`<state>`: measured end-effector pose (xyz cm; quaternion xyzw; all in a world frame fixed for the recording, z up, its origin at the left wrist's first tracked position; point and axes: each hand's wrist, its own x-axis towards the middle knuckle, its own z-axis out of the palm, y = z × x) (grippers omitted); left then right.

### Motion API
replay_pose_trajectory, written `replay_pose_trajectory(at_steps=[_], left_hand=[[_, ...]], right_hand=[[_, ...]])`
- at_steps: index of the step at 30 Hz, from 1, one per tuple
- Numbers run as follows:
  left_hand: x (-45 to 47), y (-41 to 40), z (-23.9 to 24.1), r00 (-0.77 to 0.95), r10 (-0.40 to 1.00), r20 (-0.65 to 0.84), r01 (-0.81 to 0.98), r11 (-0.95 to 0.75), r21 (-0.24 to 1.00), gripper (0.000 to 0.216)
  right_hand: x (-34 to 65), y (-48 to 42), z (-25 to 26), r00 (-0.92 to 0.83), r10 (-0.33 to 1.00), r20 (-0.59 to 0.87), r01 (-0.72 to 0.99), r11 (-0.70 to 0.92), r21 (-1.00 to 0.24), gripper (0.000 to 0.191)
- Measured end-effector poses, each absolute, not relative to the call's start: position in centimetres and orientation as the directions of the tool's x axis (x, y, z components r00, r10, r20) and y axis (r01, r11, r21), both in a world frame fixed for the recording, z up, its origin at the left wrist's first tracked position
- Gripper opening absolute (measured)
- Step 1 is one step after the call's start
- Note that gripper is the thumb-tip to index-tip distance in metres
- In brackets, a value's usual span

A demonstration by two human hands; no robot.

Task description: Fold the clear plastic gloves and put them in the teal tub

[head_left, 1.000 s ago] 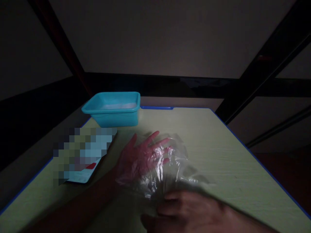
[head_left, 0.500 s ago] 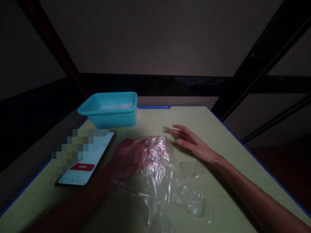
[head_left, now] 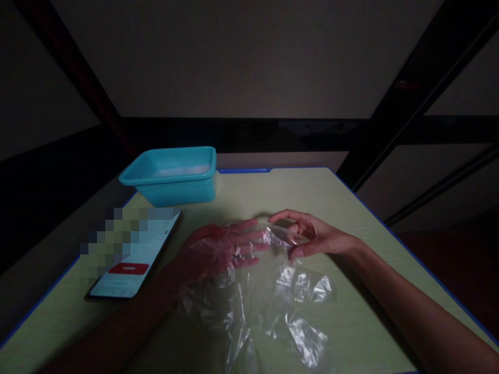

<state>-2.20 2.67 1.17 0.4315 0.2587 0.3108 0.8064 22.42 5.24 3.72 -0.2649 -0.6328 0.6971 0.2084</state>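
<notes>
A clear, crinkled disposable plastic glove (head_left: 249, 291) lies spread over the table, its loose finger parts fanned out to the right and toward me. My left hand (head_left: 226, 244) is under or inside the thin film, showing through it, with fingers stretched apart and pointing right. From the right, my right hand (head_left: 312, 234) takes the glove's upper edge between thumb and curled fingers. Its index finger arches above the plastic. The exact pinch point is partly hidden by the fingers.
A turquoise plastic basin (head_left: 175, 192) with something whitish inside stands at the back left. In front of it lies a phone (head_left: 136, 259) with a lit screen, partly pixelated. The pale table (head_left: 374, 249) has a blue edge; dark bars and a wall are behind.
My right hand has come down and closed on the plastic. My left fingers have spread apart beneath the film. The glove's finger parts have shifted and opened out to the right.
</notes>
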Motion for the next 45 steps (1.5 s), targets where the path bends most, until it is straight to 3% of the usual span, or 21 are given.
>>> replay_pose_trajectory(at_steps=[4, 10, 14, 16, 19, 22, 23, 25, 27, 31, 34, 37, 41, 45], left_hand=[[-2.4, 3.0, 1.3, 0.631, 0.763, -0.139, -0.261, 0.377, 0.889, 0.049], [-2.4, 3.4, 1.2, 0.529, 0.819, -0.221, -0.38, 0.461, 0.802, 0.048], [-2.0, 3.5, 1.9, 0.306, 0.887, -0.345, -0.459, 0.456, 0.763, 0.04], [-1.8, 3.7, 2.2, 0.124, 0.931, -0.343, -0.451, 0.361, 0.816, 0.036], [-1.8, 3.9, 2.2, -0.173, 0.957, -0.235, -0.344, 0.164, 0.924, 0.031], [-2.1, 3.7, 1.5, -0.334, 0.94, 0.075, 0.025, -0.071, 0.997, 0.036], [-2.1, 3.4, 1.2, -0.309, 0.922, 0.234, 0.217, -0.171, 0.961, 0.034], [-2.1, 2.8, 0.8, -0.12, 0.862, 0.492, 0.534, -0.362, 0.764, 0.026], [-1.8, 2.1, 0.4, 0.128, 0.806, 0.577, 0.639, -0.512, 0.574, 0.021], [-0.8, 0.8, 0.1, 0.528, 0.724, 0.444, 0.632, -0.684, 0.364, 0.031], [-0.4, 0.2, 0.3, 0.693, 0.676, 0.251, 0.618, -0.736, 0.276, 0.046], [-0.3, -0.1, 0.4, 0.745, 0.649, 0.153, 0.607, -0.755, 0.248, 0.049], [-0.3, -0.3, 0.4, 0.756, 0.638, 0.143, 0.597, -0.763, 0.248, 0.048], [-0.2, -0.4, 0.6, 0.767, 0.628, 0.132, 0.591, -0.771, 0.238, 0.046]], right_hand=[[23.5, 5.9, 4.0, -0.625, 0.78, -0.032, -0.023, -0.059, -0.998, 0.061], [24.5, 7.0, 3.9, -0.303, 0.953, -0.004, 0.222, 0.066, -0.973, 0.056], [24.8, 7.7, 2.6, -0.141, 0.988, 0.058, 0.383, 0.109, -0.917, 0.046], [25.0, 7.9, 2.0, -0.093, 0.985, 0.143, 0.501, 0.17, -0.849, 0.043], [25.1, 7.9, 1.6, -0.05, 0.951, 0.304, 0.633, 0.266, -0.728, 0.038], [24.7, 7.6, 1.5, -0.104, 0.907, 0.409, 0.678, 0.366, -0.638, 0.032], [24.4, 7.5, 1.5, -0.142, 0.896, 0.42, 0.68, 0.397, -0.617, 0.031], [24.0, 7.3, 1.4, -0.211, 0.883, 0.42, 0.685, 0.44, -0.581, 0.029], [23.7, 7.3, 1.1, -0.244, 0.879, 0.409, 0.689, 0.454, -0.565, 0.028], [23.3, 7.5, 0.7, -0.275, 0.897, 0.346, 0.651, 0.438, -0.619, 0.036], [23.3, 7.6, 0.6, -0.311, 0.904, 0.293, 0.613, 0.427, -0.665, 0.043], [23.2, 7.5, 0.6, -0.348, 0.9, 0.261, 0.585, 0.426, -0.69, 0.049], [23.1, 7.3, 0.6, -0.388, 0.897, 0.211, 0.583, 0.416, -0.698, 0.058], [22.9, 7.2, 1.0, -0.442, 0.871, 0.215, 0.631, 0.472, -0.616, 0.06]])
